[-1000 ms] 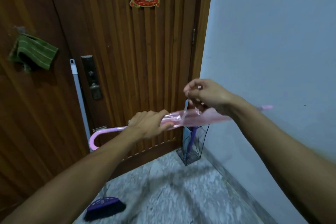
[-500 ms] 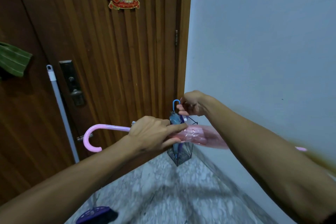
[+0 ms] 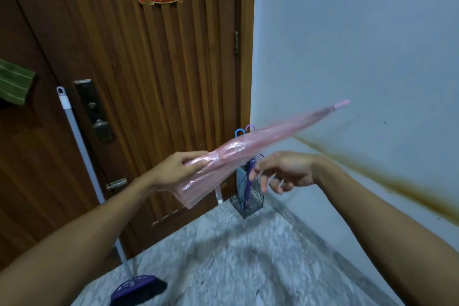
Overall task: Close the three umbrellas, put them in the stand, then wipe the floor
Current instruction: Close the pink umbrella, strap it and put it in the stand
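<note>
Right hand [image 3: 285,172] released, fingers loose, left hand [image 3: 178,169] gripping pink umbrella [image 3: 260,144], seemingly two umbrellas in stand [image 3: 247,196]

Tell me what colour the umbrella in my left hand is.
Translucent pink, with a pink tip; the head view shows the umbrella gripped by your left hand.

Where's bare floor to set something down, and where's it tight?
Free: the marble floor between the broom head and the wall skirting on the right. Tight: the door corner, where the wire stand holds a blue umbrella and a purple umbrella; the broom handle leans against the door.
</note>
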